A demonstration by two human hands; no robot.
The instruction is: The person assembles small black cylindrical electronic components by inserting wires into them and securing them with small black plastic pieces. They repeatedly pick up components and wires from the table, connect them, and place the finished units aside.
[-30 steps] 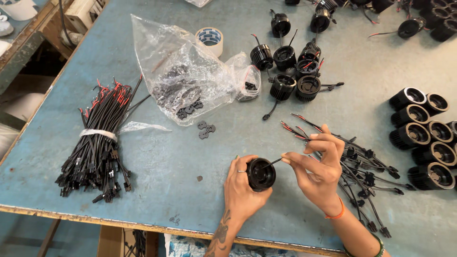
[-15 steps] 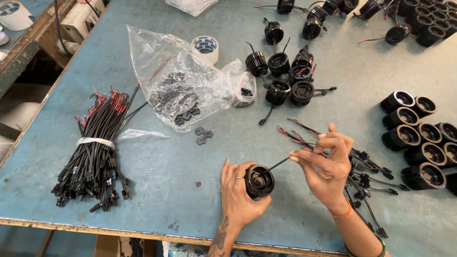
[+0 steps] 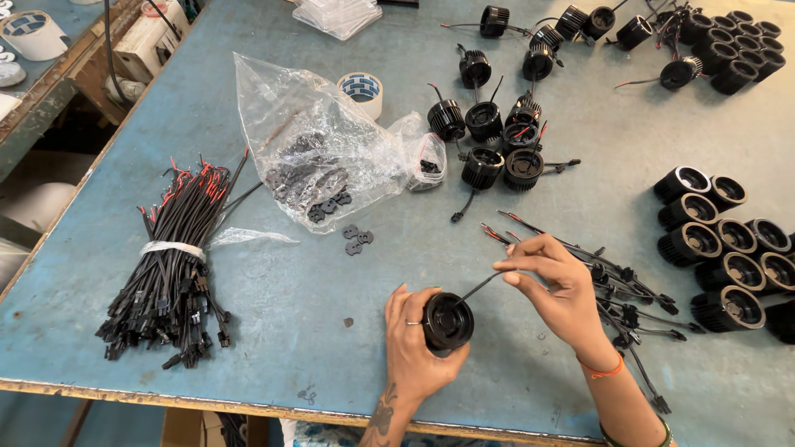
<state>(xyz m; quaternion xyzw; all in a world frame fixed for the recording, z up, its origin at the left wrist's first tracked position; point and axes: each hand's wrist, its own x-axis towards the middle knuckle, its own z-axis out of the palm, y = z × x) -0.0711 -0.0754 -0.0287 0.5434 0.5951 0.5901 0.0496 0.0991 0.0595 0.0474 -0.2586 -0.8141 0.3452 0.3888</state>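
**Housing in left hand, wire pinched in right**

Left hand is wrapped around a black round housing, open face up, at the near edge of the desk. Housing sits against the fingers, thumb side toward the right hand.

Right hand is just right of the housing and a bit farther out, fingertips pinched narrow on a thin black wire. The wire runs down-left from the pinch into the housing's face.

Loose wires lie under and right of the right hand. Empty housings in rows farther right. Wired housings beyond both hands. Clear bag of small black parts and a tape roll beyond the left hand; a tied wire bundle well left of it.
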